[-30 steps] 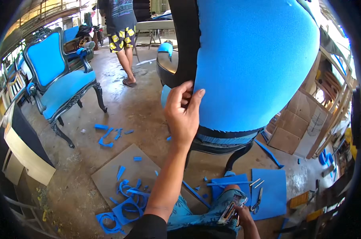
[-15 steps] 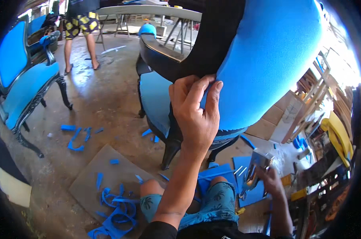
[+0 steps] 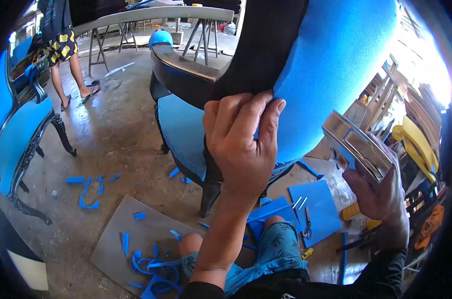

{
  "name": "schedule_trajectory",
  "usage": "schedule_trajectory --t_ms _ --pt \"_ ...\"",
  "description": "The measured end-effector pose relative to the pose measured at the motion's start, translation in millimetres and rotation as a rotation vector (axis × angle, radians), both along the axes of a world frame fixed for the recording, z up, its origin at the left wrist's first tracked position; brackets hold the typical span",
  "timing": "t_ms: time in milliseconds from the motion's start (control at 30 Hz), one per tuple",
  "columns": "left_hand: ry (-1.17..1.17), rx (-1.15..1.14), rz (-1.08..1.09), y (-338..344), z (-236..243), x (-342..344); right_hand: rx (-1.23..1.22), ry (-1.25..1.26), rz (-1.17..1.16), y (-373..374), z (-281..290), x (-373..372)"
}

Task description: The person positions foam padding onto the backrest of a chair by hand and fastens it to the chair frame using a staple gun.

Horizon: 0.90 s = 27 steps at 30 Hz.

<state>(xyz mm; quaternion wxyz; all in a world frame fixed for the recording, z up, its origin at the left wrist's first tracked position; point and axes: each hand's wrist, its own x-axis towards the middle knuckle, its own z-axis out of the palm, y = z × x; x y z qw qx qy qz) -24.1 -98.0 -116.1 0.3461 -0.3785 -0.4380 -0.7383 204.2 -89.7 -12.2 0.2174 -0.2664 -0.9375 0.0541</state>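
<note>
A dark-framed chair (image 3: 186, 74) stands right in front of me, its back covered in bright blue fabric (image 3: 335, 65). My left hand (image 3: 243, 144) pinches the edge of that blue fabric against the black side of the chair back, fingers curled over the seam. To the right my right hand (image 3: 380, 197) is raised and grips a shiny metal staple gun (image 3: 358, 147), held close to the blue back but apart from it. My knees in blue patterned shorts (image 3: 276, 249) show below.
Blue fabric scraps (image 3: 89, 187) litter the concrete floor, and more lie on a cardboard sheet (image 3: 136, 239). Scissors (image 3: 307, 226) rest on blue fabric pieces at right. A second blue chair (image 3: 16, 144) stands left. A person (image 3: 61, 45) stands by a trestle table (image 3: 151, 15) behind.
My right hand has lifted the staple gun from down near my knee up beside the chair back. My view has moved closer to the chair; the left hand keeps its grip on the fabric edge.
</note>
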Motion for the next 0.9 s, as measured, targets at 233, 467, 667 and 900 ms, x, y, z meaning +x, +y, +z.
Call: schedule_trajectory --t_ms 233,467,667,900 --pt "-0.081 -0.046 -0.002 -2.0 4.2 -1.7 0.323 -0.124 -0.099 -10.4 21.0 -50.9" --pt "-0.070 -0.087 0.014 -5.7 7.8 -8.2 0.474 -0.237 0.003 -12.1 25.5 -68.4" --pt "-0.004 -0.008 0.061 6.8 0.7 -11.3 0.497 -0.238 -0.056 -10.4 23.0 -70.5" --pt "0.047 0.013 0.062 7.3 0.9 -13.4 0.549 -0.259 -0.040 -9.1 23.1 -69.8"
